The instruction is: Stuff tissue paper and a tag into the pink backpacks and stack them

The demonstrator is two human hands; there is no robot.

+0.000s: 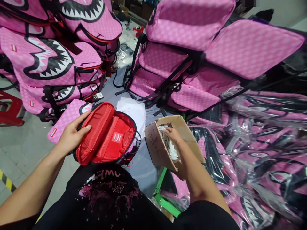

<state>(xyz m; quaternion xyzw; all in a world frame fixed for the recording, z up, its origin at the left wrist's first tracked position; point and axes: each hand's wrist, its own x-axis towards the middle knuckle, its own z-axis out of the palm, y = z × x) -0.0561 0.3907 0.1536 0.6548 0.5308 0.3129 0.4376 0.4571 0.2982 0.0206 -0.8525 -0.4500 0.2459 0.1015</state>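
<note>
My left hand grips the raised front flap of a small pink backpack, with the thumb on its red lining. The bag lies unzipped, its red inside and a sewn white label facing up. Over to the right, my right hand reaches into an open cardboard box. Small white packets fill part of the box. My right fingertips are drawn together at the packets; what they pinch is too small to make out.
Pink shark-mouth backpacks are stacked at the left. More pink bags stand piled behind the box. Plastic-wrapped bags heap up at the right. White sheets lie on the grey table cover. A red stool is at far left.
</note>
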